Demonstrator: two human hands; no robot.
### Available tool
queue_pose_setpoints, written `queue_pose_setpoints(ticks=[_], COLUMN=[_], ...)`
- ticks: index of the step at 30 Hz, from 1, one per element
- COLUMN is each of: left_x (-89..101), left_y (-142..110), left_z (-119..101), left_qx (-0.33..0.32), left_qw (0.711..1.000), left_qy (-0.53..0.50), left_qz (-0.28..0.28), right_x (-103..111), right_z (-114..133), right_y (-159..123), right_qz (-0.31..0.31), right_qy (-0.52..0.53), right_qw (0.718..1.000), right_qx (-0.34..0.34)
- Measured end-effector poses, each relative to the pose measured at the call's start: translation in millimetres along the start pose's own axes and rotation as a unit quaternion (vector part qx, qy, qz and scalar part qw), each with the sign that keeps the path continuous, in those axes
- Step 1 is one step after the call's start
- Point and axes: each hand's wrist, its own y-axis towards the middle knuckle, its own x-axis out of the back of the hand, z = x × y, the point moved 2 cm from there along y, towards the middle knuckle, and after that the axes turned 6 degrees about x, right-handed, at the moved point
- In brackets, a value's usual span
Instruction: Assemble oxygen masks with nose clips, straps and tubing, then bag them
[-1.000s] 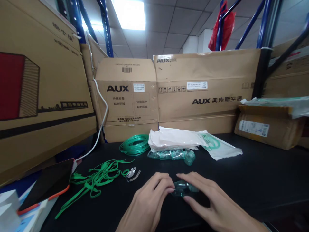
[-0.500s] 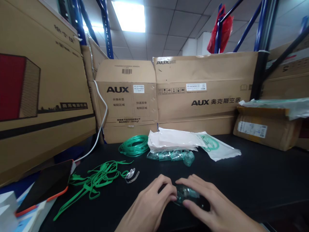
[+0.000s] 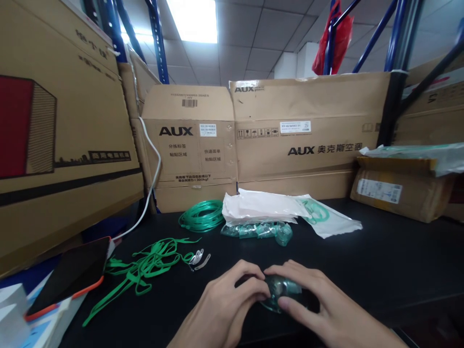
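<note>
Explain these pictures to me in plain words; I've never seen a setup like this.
There is no machine here, just a person's two bare hands. The view comes from a camera worn on the person's head, looking forward and down.

The right hand holds a clear green plastic piece between thumb and fingers. The left hand meets its left side; its full shape is hidden.

On the black surface, to the left, lie tangled green straps and small metal strips. Farther back are coiled green tubing, white packets and, in front of those packets, more green plastic parts. Cardboard stands behind.
</note>
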Motion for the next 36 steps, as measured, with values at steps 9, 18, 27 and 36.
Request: queue_pose_setpoints(ticks=[9, 18, 27, 36], left_x=[0.3, -0.2, -2.4, -0.8], left_y=[0.5, 1.9, 2.6, -1.0], left_z=[5.3, 8.2, 10.9, 8.2], left_qx=[0.106, 0.164, 0.200, 0.247], left_qw=[0.988, 0.974, 0.952, 0.963], left_qy=[-0.104, -0.153, -0.229, -0.050], left_qz=[-0.032, -0.027, -0.015, -0.093], right_x=[6.2, 6.8, 11.4, 0.2], right_z=[7.2, 9.0, 12.8, 23.7], right_y=[0.0, 1.6, 1.5, -0.7], right_qz=[0.021, 0.023, 0.023, 0.001], right_qy=[0.019, 0.018, 0.010, -0.039], right_qw=[1.000, 0.999, 0.998, 0.995], right_qx=[0.006, 0.014, 0.053, 0.095])
